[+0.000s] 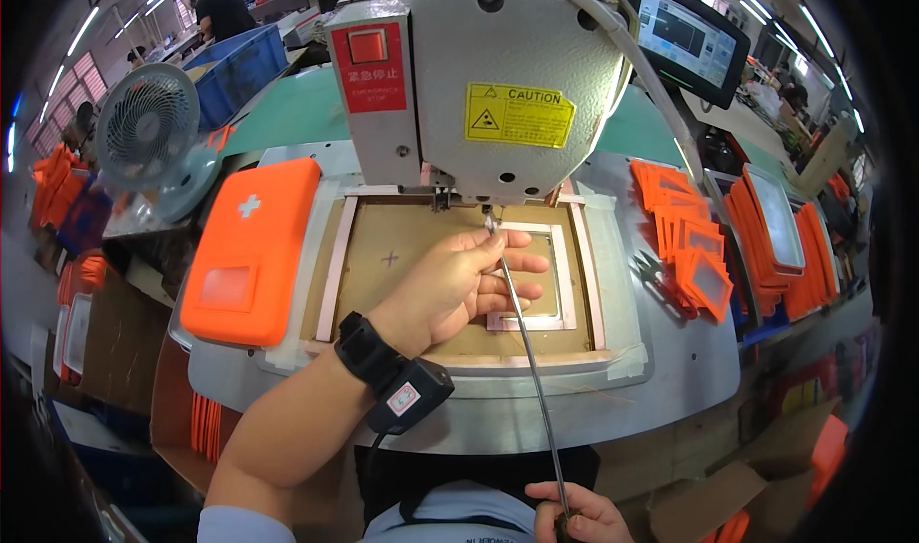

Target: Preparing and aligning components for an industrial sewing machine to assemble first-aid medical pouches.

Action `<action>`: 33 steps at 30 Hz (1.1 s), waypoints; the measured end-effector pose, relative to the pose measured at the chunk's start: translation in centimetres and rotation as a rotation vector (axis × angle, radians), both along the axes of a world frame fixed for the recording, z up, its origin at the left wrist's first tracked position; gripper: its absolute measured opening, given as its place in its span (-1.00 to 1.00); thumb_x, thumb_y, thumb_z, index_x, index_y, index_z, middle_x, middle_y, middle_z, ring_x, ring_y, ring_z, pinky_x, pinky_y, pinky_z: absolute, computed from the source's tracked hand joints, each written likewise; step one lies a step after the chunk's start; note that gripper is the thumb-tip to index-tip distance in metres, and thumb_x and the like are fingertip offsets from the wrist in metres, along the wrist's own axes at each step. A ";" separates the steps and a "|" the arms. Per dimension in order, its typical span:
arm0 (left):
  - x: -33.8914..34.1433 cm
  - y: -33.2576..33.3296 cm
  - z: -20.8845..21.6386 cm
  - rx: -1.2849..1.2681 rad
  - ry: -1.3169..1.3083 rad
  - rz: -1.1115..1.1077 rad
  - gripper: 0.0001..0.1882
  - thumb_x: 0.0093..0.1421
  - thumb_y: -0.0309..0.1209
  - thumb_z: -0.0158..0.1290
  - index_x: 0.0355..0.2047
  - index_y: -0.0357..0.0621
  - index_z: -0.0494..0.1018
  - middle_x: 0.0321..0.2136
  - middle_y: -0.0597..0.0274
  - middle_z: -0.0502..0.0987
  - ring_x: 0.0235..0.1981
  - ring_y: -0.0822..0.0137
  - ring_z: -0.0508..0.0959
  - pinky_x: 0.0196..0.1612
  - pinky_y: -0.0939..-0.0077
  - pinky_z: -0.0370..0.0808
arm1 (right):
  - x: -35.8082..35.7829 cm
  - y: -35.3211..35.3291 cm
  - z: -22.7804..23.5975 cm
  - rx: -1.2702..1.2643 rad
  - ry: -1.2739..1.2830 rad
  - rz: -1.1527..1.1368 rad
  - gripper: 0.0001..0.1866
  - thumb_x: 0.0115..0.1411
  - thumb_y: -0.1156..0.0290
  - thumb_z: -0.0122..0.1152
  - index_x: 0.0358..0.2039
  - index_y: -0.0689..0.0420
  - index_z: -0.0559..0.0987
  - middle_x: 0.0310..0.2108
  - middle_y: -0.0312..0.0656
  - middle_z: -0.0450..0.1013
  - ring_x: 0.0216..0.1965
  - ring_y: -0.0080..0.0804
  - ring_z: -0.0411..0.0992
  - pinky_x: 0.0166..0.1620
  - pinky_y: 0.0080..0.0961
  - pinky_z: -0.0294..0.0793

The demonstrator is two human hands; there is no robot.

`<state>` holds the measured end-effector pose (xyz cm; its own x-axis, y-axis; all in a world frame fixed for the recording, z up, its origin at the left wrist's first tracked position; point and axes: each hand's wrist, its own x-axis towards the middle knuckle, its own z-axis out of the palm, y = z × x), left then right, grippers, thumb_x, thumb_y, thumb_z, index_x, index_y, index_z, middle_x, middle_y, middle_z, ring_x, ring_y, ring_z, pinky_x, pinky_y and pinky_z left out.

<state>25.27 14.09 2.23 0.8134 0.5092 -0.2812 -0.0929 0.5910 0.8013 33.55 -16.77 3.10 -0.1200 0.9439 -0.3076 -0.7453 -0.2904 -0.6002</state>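
Fingers of the left hand (464, 280) pinch the thin rod (545, 409) under the machine head (512, 74), the right hand (584, 516) gripping its base; steady alignment should help.

Seemingly a workshop: industrial sewing machine (455, 69)

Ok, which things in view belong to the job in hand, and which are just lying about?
Apparently in use:
long thin metal rod, in right hand, left hand at tip
grey metal machine head

Apparently lying about:
round grey fan
blue rectangular plastic crate
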 end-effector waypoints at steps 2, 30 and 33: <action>0.2 0.1 -0.1 -0.002 -0.014 0.015 -0.63 0.43 -0.27 -0.24 0.10 -0.24 0.28 -0.09 -0.03 0.51 -0.21 0.19 0.61 -0.18 0.43 0.59 | -0.4 0.2 -0.1 -0.009 -0.033 -0.004 -0.45 0.37 0.27 -0.03 0.26 0.32 0.18 -0.46 -0.20 0.35 -0.69 -0.56 0.31 -0.63 -0.72 0.30; 0.0 0.4 -0.7 0.077 0.015 0.153 -0.70 0.39 -0.37 -0.15 0.05 -0.24 0.34 -0.37 0.24 0.50 -0.40 0.40 0.57 -0.30 0.57 0.55 | -4.6 1.2 -0.7 0.063 -0.166 -0.056 -0.42 0.39 0.38 -0.12 0.35 0.24 0.02 -0.45 -0.22 0.32 -0.69 -0.60 0.30 -0.63 -0.71 0.32; 0.1 0.4 -0.5 0.080 0.018 0.136 -0.70 0.40 -0.37 -0.16 0.06 -0.24 0.33 -0.40 0.28 0.48 -0.43 0.41 0.56 -0.32 0.59 0.52 | -4.8 1.3 -0.8 0.037 -0.199 -0.065 -0.40 0.38 0.46 -0.15 0.38 0.19 -0.02 -0.46 -0.22 0.32 -0.70 -0.61 0.29 -0.63 -0.71 0.33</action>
<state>25.34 14.51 1.69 0.7305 0.6357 -0.2494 -0.1527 0.5081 0.8477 28.72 -15.51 2.34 0.0011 0.9587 -0.2845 -0.6275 -0.2209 -0.7466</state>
